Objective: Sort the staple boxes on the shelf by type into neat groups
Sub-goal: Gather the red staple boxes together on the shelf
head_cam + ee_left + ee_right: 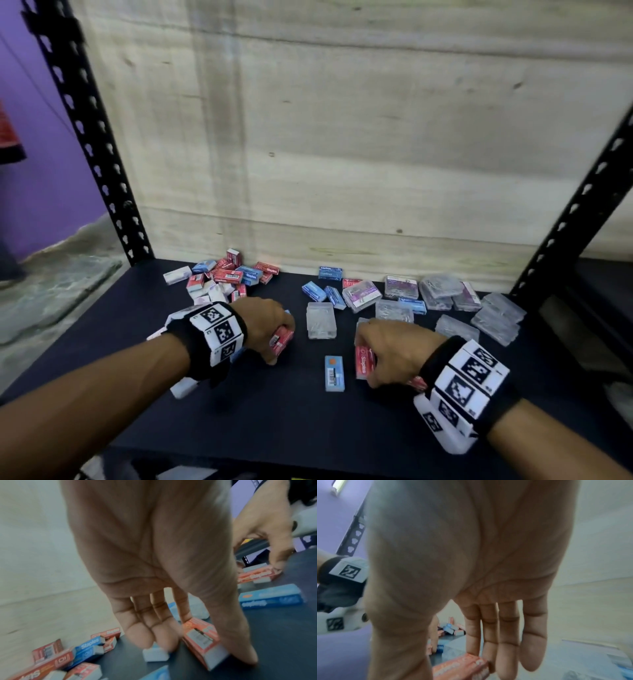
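1. Red cardboard filled both hands: the left hand [265, 322] pinched a red staple box [281, 340] between thumb and fingers, low over the dark shelf [274, 418], left of centre.
2. Seen from the left wrist, the left thumb [238, 639] pressed the near side of that box [202, 641] while the fingertips [150, 637] sat at its far side, next to a small white box [155, 654] lying flat on the shelf.
3. The right hand [394, 353] gripped a second red box marked "Staples" [363, 362], right of centre and close to the near edge; its fingers were curled down over the box.
4. From the right wrist, that red box [462, 668] lay between the thumb and the fingers [489, 635].
5. A light blue box [334, 373], barcode up, lay flat on the shelf between the two hands, touching neither.
6. At the far left stood a jumbled pile of red, blue and white boxes [226, 277], some leaning on others.
7. Across the far right spread the clear plastic cases [442, 294], partly stacked and overlapping, with a few blue boxes [323, 293] mixed in at their left end.
8. One clear case [320, 320] lay alone, just beyond the gap between the hands.
9. Behind the shelf rose a pale wooden back panel [342, 137], with black perforated uprights [85, 137] at left and right.
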The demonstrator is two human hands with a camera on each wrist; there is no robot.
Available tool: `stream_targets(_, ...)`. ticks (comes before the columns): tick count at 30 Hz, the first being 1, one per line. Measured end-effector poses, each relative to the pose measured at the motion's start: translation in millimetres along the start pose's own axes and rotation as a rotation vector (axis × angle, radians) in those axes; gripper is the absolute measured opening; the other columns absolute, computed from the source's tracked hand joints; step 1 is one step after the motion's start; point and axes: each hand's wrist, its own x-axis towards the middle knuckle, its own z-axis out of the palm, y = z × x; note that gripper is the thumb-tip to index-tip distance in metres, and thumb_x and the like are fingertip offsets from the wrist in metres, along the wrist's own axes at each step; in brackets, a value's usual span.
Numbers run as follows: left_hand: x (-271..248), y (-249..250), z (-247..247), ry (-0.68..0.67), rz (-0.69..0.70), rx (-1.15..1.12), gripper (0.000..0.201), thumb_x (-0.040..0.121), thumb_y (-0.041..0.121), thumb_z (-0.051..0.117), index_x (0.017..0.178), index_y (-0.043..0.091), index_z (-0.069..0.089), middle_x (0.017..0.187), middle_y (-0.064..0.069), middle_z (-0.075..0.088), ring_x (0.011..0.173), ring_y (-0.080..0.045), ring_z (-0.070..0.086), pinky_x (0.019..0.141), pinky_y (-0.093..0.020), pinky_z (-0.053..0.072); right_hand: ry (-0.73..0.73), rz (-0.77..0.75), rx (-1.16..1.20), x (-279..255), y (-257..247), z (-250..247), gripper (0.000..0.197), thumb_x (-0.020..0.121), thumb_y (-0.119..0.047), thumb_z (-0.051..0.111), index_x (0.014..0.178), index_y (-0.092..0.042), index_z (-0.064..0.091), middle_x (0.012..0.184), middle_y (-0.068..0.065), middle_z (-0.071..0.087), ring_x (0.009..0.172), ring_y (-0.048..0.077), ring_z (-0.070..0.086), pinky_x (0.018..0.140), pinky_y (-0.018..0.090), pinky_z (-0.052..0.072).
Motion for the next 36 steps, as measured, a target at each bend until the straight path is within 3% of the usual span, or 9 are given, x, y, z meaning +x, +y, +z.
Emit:
stream_targets(7,-36.9,18.2,21.9,0.07,0.01,-0.192,0.06,0.075,0.038,0.077,0.128,0.029,0.051,0.11,0.008,0.063,0.1,-0.017,0.059,0.087,-0.034,0.052,0.033,-0.13,0.159,-7.1,-49.2,16.5,0.052,0.076,-0.04,0.077,0.12,-0.028,0.052,0.111,-0.006,0.055,0.095,0.015,0.058,0.081,0.033,0.052)
stream_targets(15,-66.5,18.1,52.4,0.092,-0.038,-0.392,0.062,0.074,0.035,0.078,0.128,0.029,0.049,0.106,0.012,0.062,0.073,-0.002,0.054,0.07,-0.019,0.047,0.051,-0.097,0.004,0.1,-82.3,34.8,0.069,0.079,-0.057,0.069,0.136,-0.023,0.05,0.127,0.007,0.055,0.118,0.027,0.053,0.096,0.043,0.048)
stream_targets(17,-71.4,16.8,56.7,0.102,-0.052,-0.39,0.061,0.074,0.041,0.077,0.128,0.03,0.05,0.102,0.013,0.06,0.076,-0.001,0.055,0.069,-0.016,0.044,0.075,-0.037,0.0,-1.0,-84.8,37.7,0.071,0.078,-0.067,0.064,0.13,-0.019,0.054,0.123,0.007,0.058,0.115,0.027,0.055,0.094,0.042,0.048)
stream_targets(20,-76.8,13.4,59.3,0.109,-0.109,-0.341,0.059,0.07,0.047,0.076,0.123,0.03,0.056,0.115,0.008,0.059,0.101,-0.01,0.057,0.088,-0.027,0.05,0.065,0.056,0.013,-4.7,-85.2,38.7,0.075,0.075,-0.077,0.059,0.118,-0.015,0.059,0.114,0.009,0.062,0.103,0.027,0.059,0.085,0.039,0.05)
stream_targets(24,-82.9,10.2,63.1,0.098,-0.159,-0.304,0.059,0.07,0.048,0.076,0.123,0.029,0.058,0.119,0.006,0.056,0.106,-0.013,0.056,0.093,-0.031,0.05,0.025,0.111,0.006,-14.7,-83.4,35.3,0.058,0.076,-0.071,0.065,0.075,-0.015,0.051,0.079,0.002,0.057,0.069,0.02,0.053,0.061,0.032,0.041)
stream_targets(26,-85.6,10.5,64.8,0.067,-0.19,-0.248,0.063,0.072,0.049,0.075,0.127,0.027,0.056,0.124,0.004,0.053,0.11,-0.016,0.054,0.093,-0.032,0.049,0.001,0.139,-0.012,-21.2,-84.7,33.8,0.06,0.076,-0.073,0.064,0.068,-0.016,0.048,0.071,0.0,0.052,0.066,0.019,0.052,0.063,0.033,0.044)
stream_targets(29,-88.9,11.6,65.9,0.05,-0.216,-0.214,0.065,0.073,0.051,0.075,0.129,0.027,0.055,0.127,0.002,0.054,0.114,-0.018,0.054,0.093,-0.033,0.049,-0.024,0.122,-0.007,-28.8,-83.6,31.6,0.052,0.08,-0.06,0.07,0.099,-0.013,0.062,0.095,0.005,0.064,0.087,0.024,0.06,0.082,0.037,0.051)
stream_targets(32,-91.9,13.8,64.0,0.05,-0.23,-0.199,0.068,0.073,0.052,0.076,0.132,0.029,0.054,0.129,0.002,0.056,0.116,-0.02,0.055,0.094,-0.035,0.049,-0.014,-0.006,0.056,-36.8,-82.4,31.7,0.063,0.089,-0.025,0.069,0.145,-0.023,0.041,0.127,0.007,0.061,0.115,0.025,0.057,0.097,0.035,0.047)
stream_targets(36,-93.5,21.0,57.7,0.051,-0.237,-0.129,0.064,0.072,0.055,0.076,0.127,0.03,0.057,0.123,0.001,0.061,0.112,-0.022,0.057,0.09,-0.034,0.05,-0.03,-0.091,0.039,-39.5,-85.4,34.7,0.066,0.092,-0.005,0.057,0.15,-0.03,0.037,0.131,0.007,0.061,0.12,0.025,0.055,0.096,0.031,0.044)
